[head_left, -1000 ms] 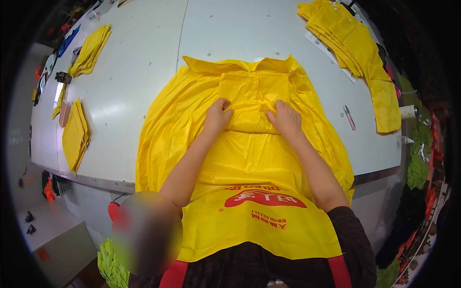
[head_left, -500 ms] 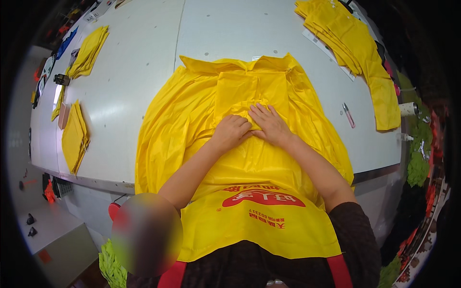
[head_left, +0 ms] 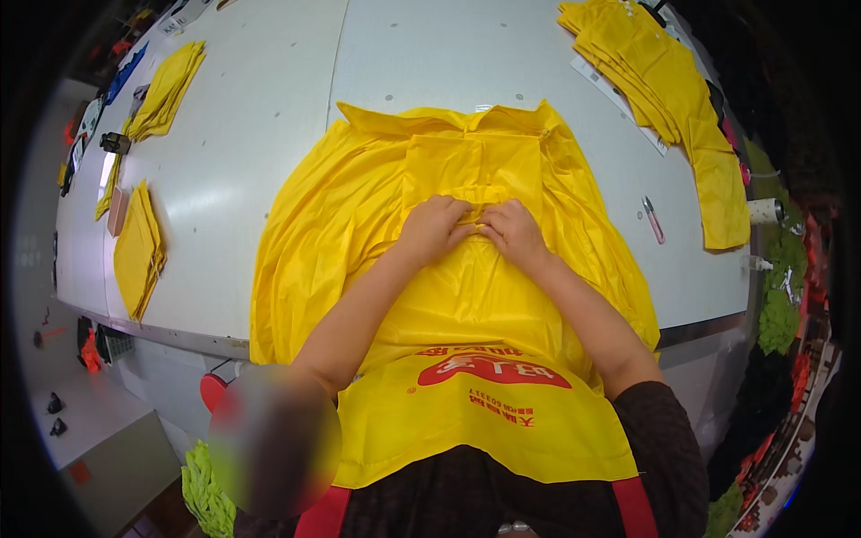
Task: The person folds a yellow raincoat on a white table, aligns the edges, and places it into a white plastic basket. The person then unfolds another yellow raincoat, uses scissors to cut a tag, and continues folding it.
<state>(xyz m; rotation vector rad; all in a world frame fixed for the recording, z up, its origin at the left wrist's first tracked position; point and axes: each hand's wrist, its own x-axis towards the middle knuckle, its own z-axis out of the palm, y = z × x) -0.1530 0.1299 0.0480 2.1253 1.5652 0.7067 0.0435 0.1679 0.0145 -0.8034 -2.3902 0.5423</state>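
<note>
A glossy yellow garment (head_left: 368,197) with many folds lies spread on the table in front of me. A flat rectangular panel (head_left: 439,161) runs down its middle below the far edge. My left hand (head_left: 435,229) is closed on the gathered cloth at this panel, thumb and fingers drawn together. Close beside it, my right hand (head_left: 513,231) pinches the same gathered cloth, fingers curled. A small gap lies between the fingertips, with bunched fabric in it. Nearer my body is a yellow apron bib (head_left: 493,448) with red print and red straps.
The pale table (head_left: 260,81) has folded yellow pieces (head_left: 170,85) at far left and another yellow stack (head_left: 139,255) below them. More yellow pieces (head_left: 628,72) lie at right near pink-handled snips (head_left: 652,220). A thread cone (head_left: 765,212) stands at the right edge.
My right hand's fingers, laid out flat over the cloth before, are now curled into a pinch. My left hand has shifted slightly up, and the fingertips of both hands now face each other.
</note>
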